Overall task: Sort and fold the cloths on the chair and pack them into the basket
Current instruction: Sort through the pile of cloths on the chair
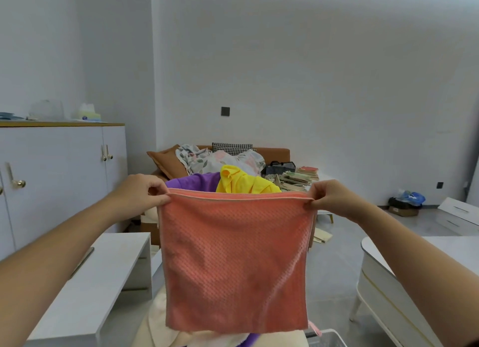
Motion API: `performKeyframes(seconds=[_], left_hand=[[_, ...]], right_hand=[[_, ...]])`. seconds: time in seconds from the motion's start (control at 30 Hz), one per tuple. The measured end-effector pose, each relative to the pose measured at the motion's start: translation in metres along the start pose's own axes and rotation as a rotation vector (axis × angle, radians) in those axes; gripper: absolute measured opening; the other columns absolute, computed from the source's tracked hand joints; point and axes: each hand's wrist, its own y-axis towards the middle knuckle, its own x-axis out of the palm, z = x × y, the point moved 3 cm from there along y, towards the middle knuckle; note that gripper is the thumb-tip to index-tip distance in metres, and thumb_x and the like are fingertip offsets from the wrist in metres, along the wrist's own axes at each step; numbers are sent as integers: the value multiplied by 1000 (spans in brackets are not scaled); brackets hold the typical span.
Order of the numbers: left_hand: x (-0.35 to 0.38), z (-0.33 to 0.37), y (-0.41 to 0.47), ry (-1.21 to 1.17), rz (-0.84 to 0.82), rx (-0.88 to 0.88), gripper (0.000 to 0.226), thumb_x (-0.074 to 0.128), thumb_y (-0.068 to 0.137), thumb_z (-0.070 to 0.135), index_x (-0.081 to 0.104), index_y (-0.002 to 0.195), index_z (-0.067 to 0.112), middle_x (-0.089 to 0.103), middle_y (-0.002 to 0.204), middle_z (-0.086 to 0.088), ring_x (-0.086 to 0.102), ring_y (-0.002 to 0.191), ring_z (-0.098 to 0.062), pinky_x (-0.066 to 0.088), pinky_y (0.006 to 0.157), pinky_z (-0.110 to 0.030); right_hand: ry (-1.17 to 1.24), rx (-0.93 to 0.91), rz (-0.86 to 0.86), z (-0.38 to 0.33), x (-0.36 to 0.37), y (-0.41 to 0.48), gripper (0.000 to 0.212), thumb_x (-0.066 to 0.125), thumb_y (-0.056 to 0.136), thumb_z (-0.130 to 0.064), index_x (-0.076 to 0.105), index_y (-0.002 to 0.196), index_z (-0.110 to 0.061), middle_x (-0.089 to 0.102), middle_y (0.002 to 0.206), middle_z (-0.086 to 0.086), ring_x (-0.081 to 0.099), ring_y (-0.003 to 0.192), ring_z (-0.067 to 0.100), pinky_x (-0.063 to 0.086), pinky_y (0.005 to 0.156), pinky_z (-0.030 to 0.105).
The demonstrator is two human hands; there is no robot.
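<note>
A salmon-pink waffle-textured cloth [234,261] hangs flat in front of me, held up by its two top corners. My left hand [145,191] pinches the top left corner and my right hand [329,197] pinches the top right corner. Behind its upper edge lie a purple cloth [191,182] and a yellow cloth [243,182]. Below the hanging cloth a cream chair cushion [158,323] shows, with a bit of purple fabric [250,340] at the bottom. The grey rim of the basket [326,337] peeks out at the lower right; its inside is hidden.
A low white table [98,282] stands at the left and a white rounded table [394,289] at the right. Farther back are a brown sofa [274,153] with floral bedding, stacked books [300,177], and a white cabinet [59,170] on the left wall.
</note>
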Motion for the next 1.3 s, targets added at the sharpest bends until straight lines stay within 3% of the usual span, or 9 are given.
performKeyframes(seconds=[0.13,0.23,0.4,0.57,0.7,0.8,1.03,1.17,1.3], left_hand=[[-5,-3,2,53,-45,-14,20,71,82,16,63,70,29,66,79,7,61,79,-15,49,77,-33],[-8,-6,3,69,-56,-35,19,69,84,16,63,72,30,64,81,10,61,82,-14,48,79,-33],[-6,-8,4,74,-62,-44,18,64,88,14,64,78,30,64,83,11,59,83,-11,41,73,-24],[-6,-3,7,75,-34,-9,14,65,86,12,63,81,24,65,84,6,60,81,-10,43,69,-19],[-7,-6,12,191,-88,-2,9,64,88,15,59,91,23,64,87,8,60,84,-12,46,76,-27],[1,-9,23,265,-113,-24,17,53,93,14,56,82,27,61,84,6,57,81,-13,42,69,-24],[22,-22,42,-341,109,-422,21,36,100,25,53,104,15,58,95,-8,57,89,-25,51,85,-46],[24,-25,40,-365,128,-421,22,37,101,27,54,104,12,56,89,-3,53,80,-19,46,67,-34],[25,-33,36,-353,80,-440,23,41,100,24,58,88,16,59,92,-4,54,89,-21,46,80,-38]], right_hand=[[-41,-107,-70,0,2,1,20,76,77,-13,60,75,-2,53,67,2,46,62,11,42,62,21],[143,-114,-65,1,1,0,32,70,82,-24,62,85,7,58,73,6,55,67,12,48,69,21],[368,-33,-69,7,3,-1,15,64,86,-18,65,80,-5,66,78,5,65,75,11,56,77,23],[223,-104,82,9,0,3,14,67,85,-16,60,86,-4,65,79,7,63,71,11,57,70,23],[-36,-101,-80,7,-2,8,9,66,87,-16,64,95,-18,64,77,-1,57,67,4,48,62,14],[-140,-67,-132,10,8,22,9,58,93,-18,63,85,-16,62,82,-1,57,74,9,49,69,19],[466,57,35,12,31,47,12,44,99,-15,53,96,-8,54,89,7,57,80,19,55,75,37],[504,101,86,16,37,50,23,40,101,-22,55,110,-7,54,92,6,55,81,19,49,71,32],[555,162,58,16,38,51,18,43,100,-20,56,105,-10,55,88,6,53,71,15,45,60,24]])
